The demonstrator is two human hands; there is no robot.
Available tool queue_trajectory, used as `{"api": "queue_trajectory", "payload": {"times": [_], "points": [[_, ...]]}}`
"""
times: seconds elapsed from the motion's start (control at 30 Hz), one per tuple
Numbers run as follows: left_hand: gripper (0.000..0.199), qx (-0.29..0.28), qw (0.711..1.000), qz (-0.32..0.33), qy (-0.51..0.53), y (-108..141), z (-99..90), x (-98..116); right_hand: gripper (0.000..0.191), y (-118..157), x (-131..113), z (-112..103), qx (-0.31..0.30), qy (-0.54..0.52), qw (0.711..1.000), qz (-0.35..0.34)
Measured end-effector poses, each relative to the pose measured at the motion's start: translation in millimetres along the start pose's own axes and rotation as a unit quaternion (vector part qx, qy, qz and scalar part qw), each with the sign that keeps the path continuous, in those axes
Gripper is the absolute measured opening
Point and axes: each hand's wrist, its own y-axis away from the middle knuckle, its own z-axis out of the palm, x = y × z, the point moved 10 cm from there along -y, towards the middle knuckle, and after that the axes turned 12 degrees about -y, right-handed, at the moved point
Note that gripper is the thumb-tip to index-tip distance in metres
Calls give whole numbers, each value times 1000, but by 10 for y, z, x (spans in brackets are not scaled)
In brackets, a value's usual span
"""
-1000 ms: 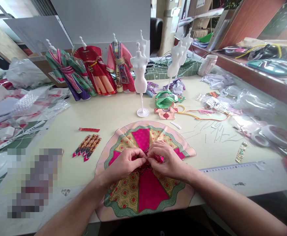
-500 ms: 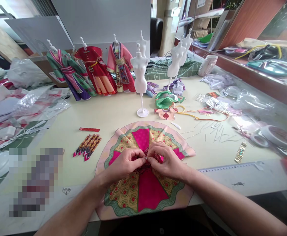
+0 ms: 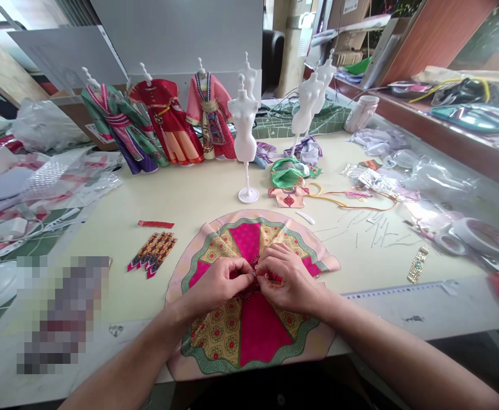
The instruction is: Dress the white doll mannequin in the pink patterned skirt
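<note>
A round doll skirt (image 3: 266,333) with magenta and gold patterned panels, a green wavy band and a pale pink hem lies spread at the table's near edge. Over its dark red gathered centre, my left hand (image 3: 226,280) is closed, thumb and forefinger pinching the fabric. My right hand (image 3: 287,279) pinches at the same spot, fingertips almost touching the left ones. The exact bit between the fingertips is hidden. Left of the skirt lie patterned pointed strips (image 3: 153,253) and a small red strip (image 3: 156,224).
A bare white doll mannequin (image 3: 245,136) stands behind the skirt. Dressed mannequins stand back left, one in a red dress (image 3: 164,122). A small peach top (image 3: 288,197), a ruler (image 3: 399,289), a gold ornament (image 3: 418,265) and tape rolls (image 3: 484,236) lie to the right.
My right hand's fingers have shifted slightly at the skirt's centre. My left hand and the skirt look almost unchanged.
</note>
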Motion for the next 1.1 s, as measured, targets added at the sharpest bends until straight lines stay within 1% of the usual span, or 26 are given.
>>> {"api": "queue_trajectory", "payload": {"times": [0.07, 0.13, 0.2, 0.27, 0.37, 0.43, 0.53, 0.63, 0.7, 0.8, 0.87, 1.0, 1.1], "points": [[18, 1, 1000, -5, 0, -7, 4, -17, 17, 5, 17, 11, 8, 4, 1000, 3], [17, 0, 1000, -5, 0, -16, 11, -31, 18, 5, 54, 20, 14, -9, 1000, 25], [17, -2, 1000, -1, 2, -22, 18, -33, 17, 6, 116, 22, 16, -45, 996, 72], [17, 3, 1000, 5, 1, -13, 10, -21, 16, 18, 188, 26, 16, -95, 987, 132], [12, 33, 999, 10, -6, 35, -46, 23, 15, 48, 247, 45, 7, -155, 968, 199], [10, 55, 998, 11, -13, 80, -87, 61, 14, 61, 255, 34, 10, -172, 962, 214], [10, 71, 997, 10, -11, 140, -110, 110, 12, 67, 251, -35, 35, -178, 961, 207], [13, 68, 997, -4, 41, 174, -94, 106, 11, 65, 250, -74, 43, -210, 955, 207], [15, 68, 994, -18, 82, 187, -78, 78, 14, 80, 292, -23, 18, -255, 936, 242], [16, 85, 989, -20, 115, 204, -83, 39, 14, 140, 369, 106, -31, -330, 893, 303], [15, 98, 986, -18, 132, 219, -85, 1, 14, 183, 409, 175, -54, -370, 869, 324], [12, 100, 978, -26, 180, 265, -47, -83, 19, 271, 482, 238, -62, -429, 831, 347], [13, 89, 972, -28, 216, 291, -20, -90, 20, 302, 502, 216, -49, -449, 817, 359]]}}
